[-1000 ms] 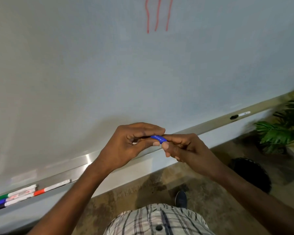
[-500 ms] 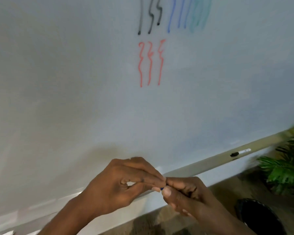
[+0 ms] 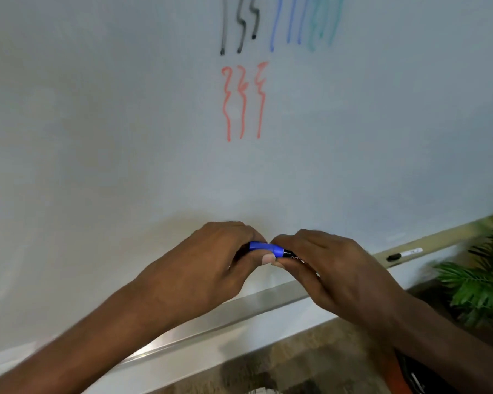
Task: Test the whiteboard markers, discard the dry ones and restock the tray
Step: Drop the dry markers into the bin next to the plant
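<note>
The blue marker (image 3: 286, 252) is up before the whiteboard (image 3: 125, 137). Our left hand (image 3: 211, 265) pinches its cap (image 3: 264, 247); our right hand (image 3: 333, 268) has its fingers curled tight round the barrel.

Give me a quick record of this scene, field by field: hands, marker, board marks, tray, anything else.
left hand: fingers grip the blue cap end of the blue marker
right hand: grips the marker's barrel
cap: seated or coming off, cannot tell
whiteboard: black strokes, blue strokes, green strokes, red strokes below them
tray: one black-capped marker lying off to the right
plant: at the right edge
</note>
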